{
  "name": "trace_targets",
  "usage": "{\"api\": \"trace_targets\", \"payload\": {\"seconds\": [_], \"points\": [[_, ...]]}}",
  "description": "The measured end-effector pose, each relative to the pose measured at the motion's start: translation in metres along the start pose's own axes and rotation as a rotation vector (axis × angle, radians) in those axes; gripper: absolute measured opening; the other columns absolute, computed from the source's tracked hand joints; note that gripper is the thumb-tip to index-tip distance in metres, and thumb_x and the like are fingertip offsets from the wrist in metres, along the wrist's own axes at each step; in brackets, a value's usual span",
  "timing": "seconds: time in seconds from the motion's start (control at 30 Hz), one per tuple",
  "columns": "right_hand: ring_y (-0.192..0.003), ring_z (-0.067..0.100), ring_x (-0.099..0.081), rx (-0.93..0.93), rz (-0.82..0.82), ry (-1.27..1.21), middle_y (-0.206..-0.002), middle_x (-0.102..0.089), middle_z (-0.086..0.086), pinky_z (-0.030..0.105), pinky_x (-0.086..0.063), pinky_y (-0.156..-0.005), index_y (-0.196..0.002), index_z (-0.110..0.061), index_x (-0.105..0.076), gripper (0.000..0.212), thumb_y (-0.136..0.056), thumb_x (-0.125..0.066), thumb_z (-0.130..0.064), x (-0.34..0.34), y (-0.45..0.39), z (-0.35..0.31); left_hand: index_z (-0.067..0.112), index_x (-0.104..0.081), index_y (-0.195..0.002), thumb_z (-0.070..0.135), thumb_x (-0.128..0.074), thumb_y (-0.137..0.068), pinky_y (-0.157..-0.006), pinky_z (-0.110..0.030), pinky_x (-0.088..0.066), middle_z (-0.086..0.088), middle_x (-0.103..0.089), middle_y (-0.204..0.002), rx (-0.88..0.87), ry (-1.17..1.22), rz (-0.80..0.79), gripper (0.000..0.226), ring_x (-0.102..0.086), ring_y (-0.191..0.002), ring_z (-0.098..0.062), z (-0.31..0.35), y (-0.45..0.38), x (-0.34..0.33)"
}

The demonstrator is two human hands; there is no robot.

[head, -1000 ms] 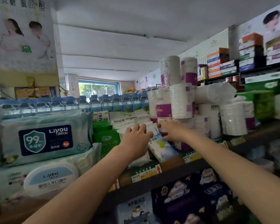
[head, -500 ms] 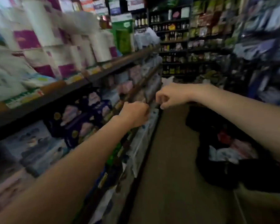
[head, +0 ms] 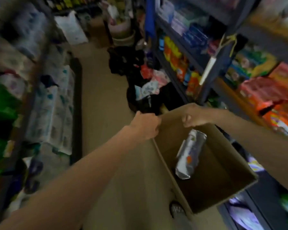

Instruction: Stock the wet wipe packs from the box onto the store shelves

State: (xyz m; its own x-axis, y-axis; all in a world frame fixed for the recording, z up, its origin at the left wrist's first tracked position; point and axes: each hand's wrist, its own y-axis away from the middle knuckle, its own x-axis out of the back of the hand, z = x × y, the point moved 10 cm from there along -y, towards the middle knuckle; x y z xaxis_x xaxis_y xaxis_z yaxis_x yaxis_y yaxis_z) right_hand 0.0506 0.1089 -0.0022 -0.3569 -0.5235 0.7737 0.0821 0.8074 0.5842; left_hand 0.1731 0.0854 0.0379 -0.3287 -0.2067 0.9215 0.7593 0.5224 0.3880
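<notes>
Reaching down over the open brown cardboard box (head: 226, 165), the left hand (head: 144, 126) hovers at its near-left rim with fingers curled, grip unclear through blur. The right hand (head: 195, 116) hangs above the box, fingers curled, holding nothing. One silver-white wet wipe pack (head: 189, 155) lies inside.

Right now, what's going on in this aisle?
A person stocking a shop stands over an open cardboard box on the aisle floor. The left hand is at the box's near corner rim and the right hand hangs over the opening, fingers curled, holding nothing visible. One silvery wet wipe pack shows inside the box. The picture is blurred, so whether the left hand grips the rim is unclear.
</notes>
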Motion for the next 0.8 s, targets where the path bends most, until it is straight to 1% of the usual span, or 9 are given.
{"api": "trace_targets", "payload": {"seconds": [0.13, 0.23, 0.3, 0.4, 0.47, 0.53, 0.6, 0.67, 0.8], "points": [[-0.121, 0.025, -0.050, -0.058, -0.101, -0.010, -0.133, -0.053, 0.010, 0.026, -0.039, -0.092, -0.124, -0.004, -0.055, 0.035, -0.092, -0.054, -0.017, -0.091, -0.038, 0.093, 0.014, -0.048, -0.123, 0.024, -0.044, -0.094, -0.101, -0.041, -0.036, -0.009, -0.050, -0.128, -0.005, 0.124, -0.213, 0.031, -0.048, -0.120, -0.028, 0.043, -0.082, -0.094], [-0.134, 0.023, -0.034, 0.011, -0.177, 0.113, -0.148, -0.033, 0.009, 0.029, -0.033, -0.107, -0.137, -0.009, -0.039, 0.062, -0.083, -0.065, -0.024, -0.143, -0.069, 0.132, 0.015, -0.053, -0.121, 0.023, -0.047, -0.090, -0.100, -0.043, -0.041, -0.008, -0.052, -0.125, 0.065, 0.243, -0.293, 0.033, -0.048, -0.121, -0.028, 0.063, -0.126, -0.148], [-0.138, 0.026, -0.028, 0.063, -0.235, 0.153, -0.152, -0.020, 0.009, 0.035, -0.031, -0.110, -0.143, -0.010, -0.028, 0.075, -0.081, -0.068, -0.020, -0.166, -0.096, 0.141, 0.011, -0.059, -0.114, 0.021, -0.050, -0.087, -0.096, -0.040, -0.044, -0.010, -0.056, -0.120, 0.125, 0.382, -0.288, 0.031, -0.051, -0.117, -0.028, 0.069, -0.150, -0.172], [-0.137, 0.029, -0.030, 0.157, -0.236, 0.061, -0.150, -0.022, 0.008, 0.038, -0.034, -0.109, -0.143, -0.011, -0.029, 0.072, -0.082, -0.066, -0.010, -0.178, -0.142, 0.120, 0.004, -0.064, -0.105, 0.020, -0.048, -0.091, -0.084, -0.030, -0.044, -0.013, -0.062, -0.111, 0.232, 0.563, -0.296, 0.027, -0.058, -0.107, -0.027, 0.067, -0.173, -0.205], [-0.127, 0.027, -0.043, 0.187, -0.334, 0.064, -0.145, -0.034, 0.007, 0.037, -0.041, -0.103, -0.141, -0.014, -0.034, 0.070, -0.081, -0.068, -0.012, -0.196, -0.170, 0.103, 0.003, -0.064, -0.106, 0.025, -0.043, -0.095, -0.080, -0.029, -0.042, -0.015, -0.063, -0.110, 0.286, 0.624, -0.328, 0.032, -0.059, -0.105, -0.028, 0.062, -0.183, -0.230], [-0.106, 0.021, -0.056, 0.177, -0.533, 0.120, -0.131, -0.051, 0.006, 0.037, -0.050, -0.093, -0.134, -0.015, -0.044, 0.064, -0.077, -0.073, -0.021, -0.223, -0.187, 0.095, 0.004, -0.063, -0.108, 0.028, -0.041, -0.096, -0.078, -0.030, -0.041, -0.015, -0.063, -0.110, 0.339, 0.659, -0.365, 0.035, -0.059, -0.102, -0.028, 0.055, -0.187, -0.254], [-0.092, 0.018, -0.058, 0.155, -0.683, 0.215, -0.122, -0.059, 0.005, 0.035, -0.053, -0.079, -0.128, -0.013, -0.051, 0.059, -0.077, -0.073, -0.032, -0.237, -0.195, 0.095, 0.002, -0.060, -0.110, 0.023, -0.039, -0.097, -0.075, -0.030, -0.040, -0.016, -0.062, -0.111, 0.361, 0.665, -0.424, 0.033, -0.058, -0.097, -0.028, 0.056, -0.188, -0.273], [-0.082, 0.016, -0.053, 0.152, -0.709, 0.350, -0.119, -0.060, 0.004, 0.027, -0.044, -0.057, -0.127, -0.014, -0.052, 0.065, -0.074, -0.072, -0.046, -0.240, -0.207, 0.100, 0.000, -0.056, -0.117, 0.018, -0.038, -0.097, -0.081, -0.032, -0.041, -0.019, -0.059, -0.120, 0.336, 0.657, -0.485, 0.033, -0.056, -0.107, -0.031, 0.064, -0.194, -0.292], [-0.066, 0.011, -0.050, 0.198, -0.739, 0.515, -0.081, -0.054, -0.004, 0.024, -0.036, -0.051, -0.125, -0.016, -0.055, 0.074, -0.068, -0.069, -0.062, -0.250, -0.215, 0.108, 0.006, -0.050, -0.127, 0.027, -0.057, -0.089, -0.086, -0.028, -0.042, -0.013, -0.056, -0.126, 0.329, 0.774, -0.625, 0.045, -0.053, -0.114, -0.027, 0.084, -0.204, -0.329]]}}
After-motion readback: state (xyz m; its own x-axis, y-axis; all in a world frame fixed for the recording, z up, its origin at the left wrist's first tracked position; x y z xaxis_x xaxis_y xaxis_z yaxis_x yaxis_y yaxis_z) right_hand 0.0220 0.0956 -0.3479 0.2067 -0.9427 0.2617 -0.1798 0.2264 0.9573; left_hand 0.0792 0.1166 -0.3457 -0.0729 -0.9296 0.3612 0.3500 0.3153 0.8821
